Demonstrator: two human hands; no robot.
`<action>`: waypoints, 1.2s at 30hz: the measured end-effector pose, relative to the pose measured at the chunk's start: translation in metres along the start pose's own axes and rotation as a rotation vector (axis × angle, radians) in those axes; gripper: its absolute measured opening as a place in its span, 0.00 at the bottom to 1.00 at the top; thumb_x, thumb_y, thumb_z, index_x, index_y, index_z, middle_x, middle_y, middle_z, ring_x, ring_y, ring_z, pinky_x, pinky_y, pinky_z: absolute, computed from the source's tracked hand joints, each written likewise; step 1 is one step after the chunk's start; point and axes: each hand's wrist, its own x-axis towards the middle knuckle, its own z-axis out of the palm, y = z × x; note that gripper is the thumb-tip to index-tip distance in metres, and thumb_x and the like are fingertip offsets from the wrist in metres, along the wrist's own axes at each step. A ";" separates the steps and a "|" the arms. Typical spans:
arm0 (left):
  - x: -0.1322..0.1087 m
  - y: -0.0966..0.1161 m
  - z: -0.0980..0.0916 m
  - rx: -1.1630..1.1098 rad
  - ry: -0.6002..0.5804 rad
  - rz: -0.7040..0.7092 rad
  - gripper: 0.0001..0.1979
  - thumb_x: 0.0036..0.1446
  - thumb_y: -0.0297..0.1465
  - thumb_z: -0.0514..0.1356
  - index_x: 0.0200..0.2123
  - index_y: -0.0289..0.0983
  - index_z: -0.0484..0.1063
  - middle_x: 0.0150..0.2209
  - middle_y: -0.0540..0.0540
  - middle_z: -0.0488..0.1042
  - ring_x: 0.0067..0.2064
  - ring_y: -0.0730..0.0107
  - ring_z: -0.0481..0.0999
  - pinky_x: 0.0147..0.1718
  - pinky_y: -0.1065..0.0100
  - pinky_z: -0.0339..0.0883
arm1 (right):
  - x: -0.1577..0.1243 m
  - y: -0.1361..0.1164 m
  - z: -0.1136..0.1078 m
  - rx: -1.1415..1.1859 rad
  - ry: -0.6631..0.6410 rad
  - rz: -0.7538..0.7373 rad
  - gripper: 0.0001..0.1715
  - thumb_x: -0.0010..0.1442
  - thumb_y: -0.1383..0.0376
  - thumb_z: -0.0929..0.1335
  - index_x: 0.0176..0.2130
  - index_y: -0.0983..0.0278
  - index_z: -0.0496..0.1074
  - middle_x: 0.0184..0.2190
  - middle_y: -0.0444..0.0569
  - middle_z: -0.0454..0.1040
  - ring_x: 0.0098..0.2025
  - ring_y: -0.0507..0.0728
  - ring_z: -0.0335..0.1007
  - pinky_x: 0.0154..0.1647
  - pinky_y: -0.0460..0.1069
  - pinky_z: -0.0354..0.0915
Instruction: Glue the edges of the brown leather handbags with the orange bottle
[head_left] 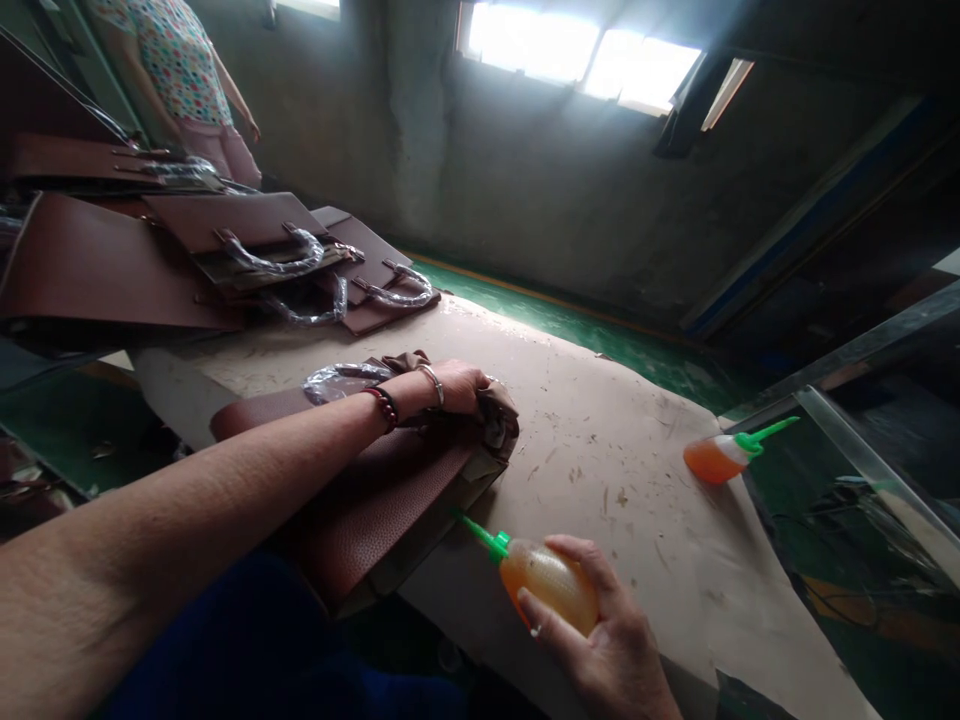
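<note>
A brown leather handbag (pixel 375 500) lies on the table edge in front of me, its wrapped handle (pixel 341 380) on the far side. Across the bag reaches my left arm, and my left hand (pixel 459 388) is closed on the bunched lining (pixel 498 415) at the bag's opening; its fingertips are hidden. My right hand (pixel 611 630) grips a glue bottle (pixel 551 585) with amber liquid inside. The bottle's green nozzle (pixel 480 532) points left, its tip close to the bag's side edge; whether it touches I cannot tell.
Several brown handbags (pixel 247 225) with plastic-wrapped handles are piled at the table's far left. A second bottle (pixel 716 460) with orange liquid and a green nozzle sits near the right edge of the stained table (pixel 585 420). Another person (pixel 184 75) stands beyond the pile.
</note>
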 end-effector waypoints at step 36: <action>-0.052 -0.006 -0.004 0.056 0.302 0.128 0.11 0.54 0.34 0.59 0.39 0.37 0.76 0.38 0.46 0.76 0.40 0.61 0.73 0.38 0.68 0.61 | -0.040 -0.018 0.035 0.086 -0.179 0.239 0.26 0.48 0.50 0.70 0.43 0.59 0.68 0.38 0.48 0.76 0.34 0.58 0.74 0.28 0.47 0.69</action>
